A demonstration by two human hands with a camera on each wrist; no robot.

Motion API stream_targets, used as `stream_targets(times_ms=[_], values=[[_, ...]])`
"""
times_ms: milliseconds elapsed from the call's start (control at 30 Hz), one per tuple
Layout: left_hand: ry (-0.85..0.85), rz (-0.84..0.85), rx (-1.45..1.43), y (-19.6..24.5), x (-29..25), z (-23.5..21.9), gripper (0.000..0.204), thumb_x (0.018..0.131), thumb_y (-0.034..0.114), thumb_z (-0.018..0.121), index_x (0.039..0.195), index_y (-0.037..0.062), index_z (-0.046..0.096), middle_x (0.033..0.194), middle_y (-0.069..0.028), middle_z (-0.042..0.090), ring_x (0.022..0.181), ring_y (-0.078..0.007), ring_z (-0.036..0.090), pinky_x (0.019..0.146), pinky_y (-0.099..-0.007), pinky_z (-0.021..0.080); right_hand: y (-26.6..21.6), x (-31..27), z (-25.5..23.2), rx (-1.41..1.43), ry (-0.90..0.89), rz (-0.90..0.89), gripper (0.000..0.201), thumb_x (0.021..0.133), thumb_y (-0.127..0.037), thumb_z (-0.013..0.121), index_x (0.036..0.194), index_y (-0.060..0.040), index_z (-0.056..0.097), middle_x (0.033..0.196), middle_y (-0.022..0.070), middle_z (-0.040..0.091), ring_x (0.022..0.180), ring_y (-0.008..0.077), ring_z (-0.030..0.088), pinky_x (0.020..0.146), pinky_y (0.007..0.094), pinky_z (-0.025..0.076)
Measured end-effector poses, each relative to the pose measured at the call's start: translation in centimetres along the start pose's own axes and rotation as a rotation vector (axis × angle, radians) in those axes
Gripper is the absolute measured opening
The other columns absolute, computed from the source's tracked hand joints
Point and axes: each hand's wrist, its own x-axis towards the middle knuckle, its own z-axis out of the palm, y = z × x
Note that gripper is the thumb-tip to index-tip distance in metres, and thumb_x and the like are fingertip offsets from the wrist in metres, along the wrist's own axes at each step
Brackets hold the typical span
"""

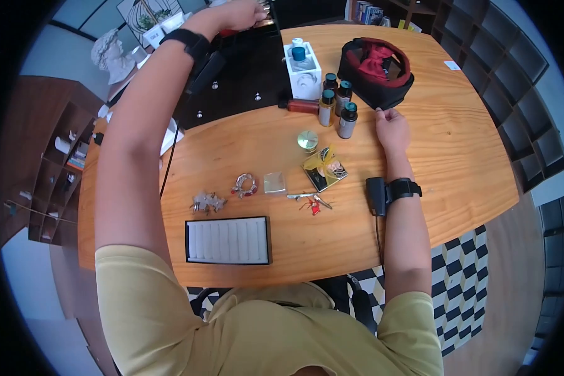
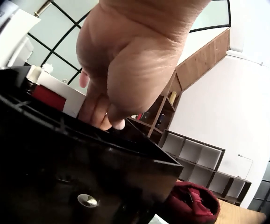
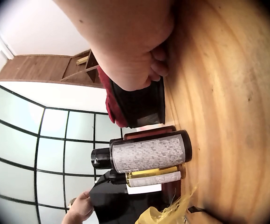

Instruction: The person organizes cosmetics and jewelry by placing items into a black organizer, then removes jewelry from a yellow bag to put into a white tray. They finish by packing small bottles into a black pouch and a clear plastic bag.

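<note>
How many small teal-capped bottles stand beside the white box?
4: yellow bottle at left, dark bottle behind it, middle bottle, grey front bottle. Others may be hidden behind.

Bright, cool daylight; soft shadows, glossy glare on black, curved edges with dark corners.

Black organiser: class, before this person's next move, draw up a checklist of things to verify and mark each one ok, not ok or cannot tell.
1. Left hand at the top opening of the black organiser: ok.
2. Left fingers gripping an item inside: cannot tell, the organiser's wall hides part of them.
3. Right hand clear of the teal-capped bottles: ok, it is at the corner of the black-and-red basket.
4. All bottles upright: not ok, the red bottle lies on its side.
5. Loose jewellery, such as the bracelet, put away: not ok, it lies on the table.
</note>
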Motion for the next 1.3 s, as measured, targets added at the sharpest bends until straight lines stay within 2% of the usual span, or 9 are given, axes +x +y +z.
stream_targets(times_ms=[100,133,300,533,667,733,867,1100,1300], values=[[0.325,0.142,0.04,4.2,-4.7,-1.8,0.024,0.087,0.026,0.058,0.09,0.0034,0.067,0.088,-0.0197,0.067,0.082,-0.0405,0.063,0.071,-0.044,0.051,0.0,0.2,0.1,-0.004,-0.002,0.007,0.029,0.084,-0.038,0.062,0.08,-0.0101,0.067,0.074,0.0086,0.067,0.074,0.0281,0.065,0.066,0.038,0.049],[0.477,0.32,0.04,3.7,-5.8,-0.2,0.027,0.091,0.029,0.059,0.096,0.0044,0.067,0.084,-0.0126,0.067,0.082,-0.0285,0.064,0.076,-0.038,0.049,0.1,0.2,0.3,-0.007,-0.006,0.014,0.029,0.084,-0.038,0.062,0.08,-0.0101,0.067,0.074,0.0087,0.067,0.075,0.0281,0.065,0.066,0.0379,0.049],[-0.16,0.389,-0.407,10.6,-12.6,4.0,0.031,0.081,0.017,0.068,0.108,0.0033,0.063,0.099,-0.015,0.062,0.097,-0.0327,0.058,0.085,-0.0396,0.048,0.0,0.0,0.1,-0.057,0.021,-0.01,0.03,0.084,-0.039,0.062,0.079,-0.0099,0.067,0.074,0.0091,0.067,0.074,0.028,0.065,0.066,0.0377,0.049],[-0.074,0.579,-0.538,13.5,-14.8,12.9,0.034,0.085,0.016,0.063,0.117,0.0037,0.055,0.115,-0.0175,0.054,0.108,-0.0338,0.053,0.091,-0.0402,0.044,0.8,0.3,0.1,0.011,0.019,-0.053,0.031,0.083,-0.039,0.062,0.076,-0.0095,0.067,0.072,0.0094,0.067,0.073,0.0282,0.065,0.066,0.0379,0.049],[-0.1,0.243,-0.563,12.9,-13.7,6.8,0.032,0.086,0.016,0.063,0.114,0.0039,0.055,0.11,-0.0162,0.056,0.109,-0.0319,0.053,0.089,-0.04,0.045,0.3,-0.1,-0.1,-0.011,0.015,-0.033,0.03,0.083,-0.039,0.062,0.077,-0.0104,0.067,0.073,0.0085,0.067,0.074,0.0276,0.065,0.066,0.0378,0.049],[0.265,0.324,-0.459,9.9,-11.4,4.0,0.034,0.087,0.018,0.063,0.116,0.004,0.054,0.106,-0.0166,0.059,0.1,-0.0309,0.058,0.083,-0.0387,0.048,0.3,-0.1,-0.1,-0.013,-0.004,-0.009,0.029,0.083,-0.039,0.062,0.078,-0.011,0.067,0.074,0.0081,0.068,0.074,0.0275,0.065,0.066,0.0378,0.049],[0.689,-0.018,-0.348,3.9,-6.5,0.6,0.038,0.088,0.026,0.064,0.117,0.0025,0.054,0.101,-0.019,0.064,0.081,-0.0318,0.064,0.074,-0.037,0.051,0.0,-0.4,-0.3,-0.014,-0.003,-0.013,0.028,0.083,-0.039,0.061,0.079,-0.0116,0.067,0.075,0.0076,0.068,0.075,0.0273,0.065,0.066,0.0378,0.049],[0.196,-0.133,-0.155,-0.6,-0.6,1.4,0.042,0.087,0.029,0.065,0.12,0.0038,0.055,0.106,-0.0207,0.064,0.098,-0.035,0.063,0.084,-0.0394,0.049,0.0,-0.2,-0.4,0.002,-0.009,0.006,0.029,0.084,-0.039,0.061,0.08,-0.0116,0.067,0.076,0.0078,0.068,0.076,0.0277,0.065,0.067,0.0379,0.049],[0.23,-0.121,-0.212,-1.9,-1.0,0.7,0.034,0.093,0.028,0.056,0.122,0.0105,0.059,0.104,-0.0164,0.067,0.095,-0.0301,0.064,0.084,-0.0382,0.048,0.0,-0.2,-0.2,0.011,-0.012,0.013,0.028,0.084,-0.039,0.061,0.08,-0.0118,0.067,0.076,0.0087,0.068,0.076,0.0281,0.065,0.067,0.0383,0.049]])
